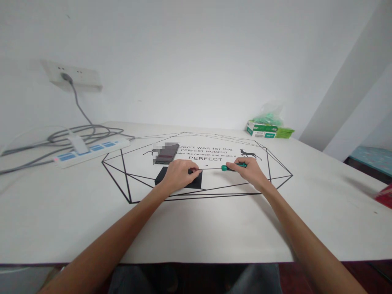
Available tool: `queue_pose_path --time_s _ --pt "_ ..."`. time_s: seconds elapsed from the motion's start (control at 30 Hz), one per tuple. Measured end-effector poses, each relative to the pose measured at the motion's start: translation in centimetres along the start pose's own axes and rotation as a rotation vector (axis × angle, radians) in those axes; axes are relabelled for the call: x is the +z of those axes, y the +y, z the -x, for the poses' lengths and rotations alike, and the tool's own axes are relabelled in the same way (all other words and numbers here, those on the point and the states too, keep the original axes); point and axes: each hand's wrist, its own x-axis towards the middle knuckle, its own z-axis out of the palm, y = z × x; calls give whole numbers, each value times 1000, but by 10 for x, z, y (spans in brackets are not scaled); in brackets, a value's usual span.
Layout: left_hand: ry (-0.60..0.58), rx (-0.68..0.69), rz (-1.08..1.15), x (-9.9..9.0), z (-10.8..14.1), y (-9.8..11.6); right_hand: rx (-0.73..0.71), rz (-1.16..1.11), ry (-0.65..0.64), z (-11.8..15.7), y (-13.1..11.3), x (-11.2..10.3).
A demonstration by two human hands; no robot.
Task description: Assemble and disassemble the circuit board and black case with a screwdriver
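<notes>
In the head view, the bare right hand is clamped around one screwdriver with a green handle and thin metal shaft, level above the white printed tabletop. The bare left hand has thumb and forefinger at the shaft's tip, over one black rectangular box; whether they pinch anything cannot be told. One dark, flat smartphone lies behind the box; one white-and-blue power strip lies left.

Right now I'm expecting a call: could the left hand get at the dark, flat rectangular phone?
Probably yes: the phone lies uncovered just beyond the left hand, whose fingers, however, are at the thin shaft of the green-handled tool.
</notes>
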Motion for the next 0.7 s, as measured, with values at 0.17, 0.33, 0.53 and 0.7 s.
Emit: queue_pose_path --time_s 0.17,0.33,0.53,0.7 --pt "-12 15 -31 0 0 0 -11 29 -6 1 -1 -1" --pt "-7 21 -77 1 1 0 -38 68 -11 2 -2 -1" --pt "-7 39 -135 3 2 -1 -56 104 -20 2 -5 -2" --pt "-9 24 -131 1 1 -2 -70 116 -25 2 -5 -1"
